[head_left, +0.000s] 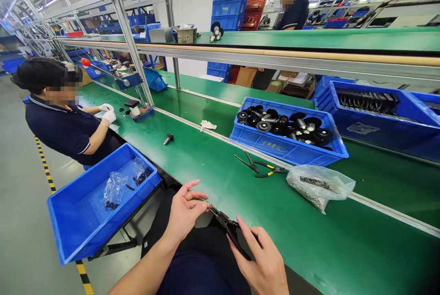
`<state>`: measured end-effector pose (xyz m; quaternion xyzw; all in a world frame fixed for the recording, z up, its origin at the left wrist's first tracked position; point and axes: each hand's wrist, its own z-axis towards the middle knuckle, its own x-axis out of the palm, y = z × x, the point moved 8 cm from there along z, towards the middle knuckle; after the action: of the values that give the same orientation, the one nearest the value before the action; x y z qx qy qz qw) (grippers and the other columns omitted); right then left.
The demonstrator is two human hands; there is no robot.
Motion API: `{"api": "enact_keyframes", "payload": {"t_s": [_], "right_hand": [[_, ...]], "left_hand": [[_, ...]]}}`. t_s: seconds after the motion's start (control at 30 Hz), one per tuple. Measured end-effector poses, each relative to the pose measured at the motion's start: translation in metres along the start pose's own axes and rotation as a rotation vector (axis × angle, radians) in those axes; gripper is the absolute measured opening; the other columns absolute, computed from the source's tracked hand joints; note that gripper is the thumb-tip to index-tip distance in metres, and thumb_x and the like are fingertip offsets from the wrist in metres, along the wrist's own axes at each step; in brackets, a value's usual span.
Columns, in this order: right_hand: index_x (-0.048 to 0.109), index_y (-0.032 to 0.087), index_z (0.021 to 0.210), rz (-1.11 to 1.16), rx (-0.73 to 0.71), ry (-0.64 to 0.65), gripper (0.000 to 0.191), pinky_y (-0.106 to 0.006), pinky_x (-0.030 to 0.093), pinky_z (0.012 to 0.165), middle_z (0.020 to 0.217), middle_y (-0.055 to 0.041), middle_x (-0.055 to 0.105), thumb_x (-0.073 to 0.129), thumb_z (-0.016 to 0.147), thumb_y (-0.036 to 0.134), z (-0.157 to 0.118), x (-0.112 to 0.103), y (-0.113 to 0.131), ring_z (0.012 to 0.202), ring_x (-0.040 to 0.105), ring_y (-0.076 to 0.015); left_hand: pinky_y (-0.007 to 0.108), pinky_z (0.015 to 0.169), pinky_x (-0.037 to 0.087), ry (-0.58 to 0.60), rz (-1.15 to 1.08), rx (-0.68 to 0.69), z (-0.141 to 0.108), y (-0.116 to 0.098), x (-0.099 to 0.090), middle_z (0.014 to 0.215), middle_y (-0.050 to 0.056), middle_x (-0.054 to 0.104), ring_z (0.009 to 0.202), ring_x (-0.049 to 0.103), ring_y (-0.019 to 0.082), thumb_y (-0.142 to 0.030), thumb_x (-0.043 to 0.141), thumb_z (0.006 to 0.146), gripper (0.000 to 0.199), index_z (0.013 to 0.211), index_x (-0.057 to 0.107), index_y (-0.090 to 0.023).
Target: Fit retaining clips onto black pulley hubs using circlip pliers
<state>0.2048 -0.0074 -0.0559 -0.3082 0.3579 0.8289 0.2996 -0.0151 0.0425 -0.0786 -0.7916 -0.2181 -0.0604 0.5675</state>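
My right hand [263,256] grips black-handled pliers [225,222] with slim tips, held low over the bench's near edge. My left hand [185,210] pinches thumb and finger right at the tips of these pliers. What lies in that pinch is tiny, and I cannot make it out. Farther up the green bench lie pliers with dark handles [252,166] and a pair with yellow-and-black handles [266,174]. Beside them, a clear plastic bag [319,189] holds many small metal pieces.
A blue crate [287,150] of black disc-shaped parts stands beyond the pliers. One dark shafted part [168,139] lies on the bench [192,153], near a white glove [208,125]. At left are a blue bin [79,212] and a co-worker [65,121] wearing white gloves.
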Motion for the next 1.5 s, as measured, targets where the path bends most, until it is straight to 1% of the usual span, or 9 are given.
{"api": "enact_keyframes", "payload": {"t_s": [0.3,0.57,0.77,1.0,1.13,1.3,1.37,1.5], "right_hand": [[0.053,0.02,0.153,-0.027,-0.023,0.029,0.053,-0.03,0.052,0.071,0.095,-0.0068,0.059,0.067,0.102,0.026,-0.003,-0.005,-0.004,0.078,0.06,-0.0171],[0.053,0.023,0.154,-0.003,0.001,0.027,0.056,-0.031,0.052,0.072,0.095,-0.0062,0.059,0.069,0.101,0.025,-0.006,-0.007,-0.005,0.077,0.06,-0.0173],[0.053,0.023,0.154,-0.029,-0.03,0.047,0.055,-0.032,0.05,0.072,0.096,-0.0069,0.059,0.068,0.101,0.025,-0.005,-0.008,-0.005,0.078,0.059,-0.0182],[0.053,0.02,0.154,-0.031,-0.043,0.071,0.056,-0.032,0.049,0.073,0.096,-0.0068,0.058,0.069,0.101,0.023,-0.003,-0.008,-0.004,0.079,0.057,-0.0178],[0.048,0.023,0.158,-0.054,-0.052,0.073,0.06,-0.032,0.047,0.073,0.096,-0.0069,0.057,0.067,0.101,0.024,-0.003,-0.009,-0.003,0.079,0.056,-0.0188],[0.038,0.027,0.165,-0.165,-0.099,0.076,0.069,-0.037,0.044,0.076,0.102,-0.0108,0.058,0.066,0.102,0.028,0.003,-0.012,0.001,0.086,0.054,-0.0244],[0.037,0.026,0.165,-0.177,-0.107,0.081,0.07,-0.037,0.044,0.076,0.104,-0.0118,0.058,0.066,0.102,0.028,0.006,-0.013,0.0,0.087,0.054,-0.0249],[0.038,0.022,0.164,-0.142,-0.097,0.145,0.066,-0.037,0.045,0.075,0.107,-0.0126,0.058,0.062,0.102,0.025,0.006,-0.008,-0.003,0.089,0.054,-0.0241]], "left_hand": [[0.031,0.077,0.063,0.021,0.041,0.002,-0.004,-0.004,0.009,0.092,0.006,0.075,0.078,0.079,0.023,-0.024,0.091,0.069,0.078,0.137,0.054,-0.015],[0.03,0.077,0.062,0.045,0.074,0.023,-0.005,-0.005,0.008,0.096,0.006,0.075,0.078,0.079,0.022,-0.024,0.089,0.073,0.077,0.14,0.053,-0.017],[0.03,0.075,0.062,0.04,0.089,0.01,-0.007,-0.008,0.009,0.093,0.005,0.074,0.075,0.078,0.021,-0.023,0.089,0.071,0.077,0.139,0.053,-0.017],[0.029,0.073,0.062,0.047,0.087,-0.006,-0.007,-0.008,0.011,0.093,0.005,0.075,0.072,0.077,0.02,-0.02,0.087,0.07,0.078,0.14,0.052,-0.017],[0.028,0.073,0.063,0.047,0.09,-0.012,-0.009,-0.008,0.009,0.092,0.005,0.074,0.073,0.078,0.02,-0.02,0.087,0.071,0.079,0.14,0.051,-0.017],[0.028,0.072,0.062,0.068,0.105,-0.011,-0.01,-0.009,0.008,0.096,0.006,0.074,0.078,0.08,0.023,-0.022,0.087,0.074,0.081,0.145,0.048,-0.018],[0.027,0.072,0.062,0.084,0.112,-0.005,-0.01,-0.01,0.01,0.097,0.007,0.074,0.078,0.08,0.023,-0.023,0.086,0.074,0.082,0.146,0.047,-0.018],[0.026,0.074,0.061,0.115,0.161,0.011,-0.014,-0.013,0.012,0.099,0.006,0.073,0.08,0.08,0.022,-0.022,0.084,0.078,0.08,0.148,0.046,-0.018]]}}
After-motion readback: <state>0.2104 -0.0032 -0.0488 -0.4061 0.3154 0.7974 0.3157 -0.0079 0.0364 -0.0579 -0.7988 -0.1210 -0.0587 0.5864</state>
